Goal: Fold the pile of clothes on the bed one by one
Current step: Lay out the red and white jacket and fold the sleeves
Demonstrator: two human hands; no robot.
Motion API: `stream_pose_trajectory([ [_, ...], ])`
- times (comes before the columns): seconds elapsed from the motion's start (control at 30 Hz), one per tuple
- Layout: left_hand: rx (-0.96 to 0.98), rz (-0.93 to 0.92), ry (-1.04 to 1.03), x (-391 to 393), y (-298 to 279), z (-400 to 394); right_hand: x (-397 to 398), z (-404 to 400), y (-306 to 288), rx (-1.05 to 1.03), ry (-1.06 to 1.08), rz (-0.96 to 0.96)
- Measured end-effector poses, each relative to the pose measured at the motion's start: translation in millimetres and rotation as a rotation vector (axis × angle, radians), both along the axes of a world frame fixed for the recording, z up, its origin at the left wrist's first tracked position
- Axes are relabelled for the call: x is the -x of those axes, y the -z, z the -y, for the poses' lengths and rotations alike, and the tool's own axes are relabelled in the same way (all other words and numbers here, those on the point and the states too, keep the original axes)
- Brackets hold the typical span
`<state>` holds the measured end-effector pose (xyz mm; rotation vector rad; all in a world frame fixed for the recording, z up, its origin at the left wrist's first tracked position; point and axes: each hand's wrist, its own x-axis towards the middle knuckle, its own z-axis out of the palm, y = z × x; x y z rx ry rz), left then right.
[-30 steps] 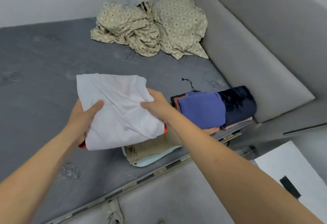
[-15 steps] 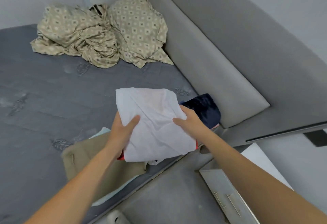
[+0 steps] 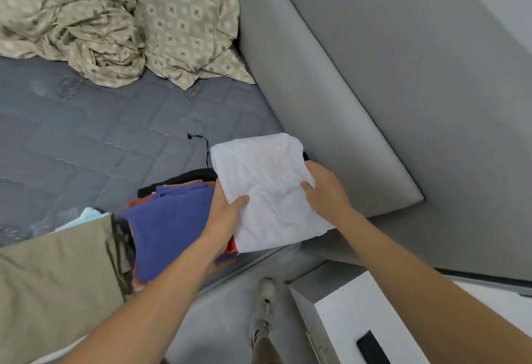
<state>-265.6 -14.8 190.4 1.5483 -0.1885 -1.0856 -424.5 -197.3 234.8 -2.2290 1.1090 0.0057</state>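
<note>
Since half a second ago the folded white garment (image 3: 270,193) has travelled toward the corner of the bed where the near edge meets the padded headboard (image 3: 325,110), and it now sits over the dark folded piece that was showing there, covering all but a sliver. The left hand (image 3: 227,214) pinches the garment's left edge, thumb (image 3: 240,201) on top and fingers curled underneath, hidden by the cloth; the right hand (image 3: 325,191) grips the right edge the same way, thumb laid across the white fabric and the other fingers tucked below. Whether the garment already rests on the stack or hangs just above it cannot be told. A bit of red cloth (image 3: 230,248) shows under its near left corner. Just beside it along the near edge lies the folded blue garment (image 3: 169,234) on orange and black pieces, then a khaki folded piece (image 3: 57,277) over something pale blue (image 3: 83,217), nearer the left of the view. As a judgement, several items are folded and lined up along the near edge, and this white one is at the setting-down step. What looks left is the crumpled patterned beige cloth (image 3: 115,18) heaped at the far corner by the headboard, well apart from the stacks on the grey mattress (image 3: 86,139).
</note>
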Motion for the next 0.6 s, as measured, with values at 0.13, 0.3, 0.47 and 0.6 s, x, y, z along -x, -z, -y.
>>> stream_pose_trajectory([
  [0.13,-0.077,0.016,-0.046,25,38,43,10,47,38,0.061,-0.046,-0.024],
  [0.3,-0.321,0.361,0.087,30,65,73,18,67,87,0.258,-0.170,-0.156],
  [0.47,-0.510,1.020,0.467,44,75,82,19,42,133,0.230,-0.341,-0.125],
  [0.6,-0.622,1.077,0.793,53,110,90,19,39,164,0.220,-0.333,-0.176],
])
